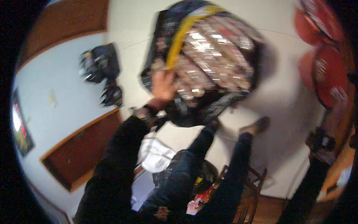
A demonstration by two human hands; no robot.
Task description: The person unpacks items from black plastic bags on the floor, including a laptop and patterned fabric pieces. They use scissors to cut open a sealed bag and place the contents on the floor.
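A large dark bag (170,28) with a yellow band (179,36) stands on the pale floor before me, filled with many small shiny wrapped packets (207,56). My left hand (163,85) is at the bag's near left edge, touching the lower end of the yellow band; blur hides whether its fingers grip it. A watch or band circles that wrist. My right sleeve reaches up from the lower right. At its end my right hand (321,140) is dark and blurred, below the red round objects, and what it may hold is unclear.
Red round stools or lids (330,75) stand at the right. A black plastic bag (102,63) lies by the wall at the left. Near my legs are a white bag (156,155), a dark bag with red packets (205,179) and a wooden chair or stool frame (256,179).
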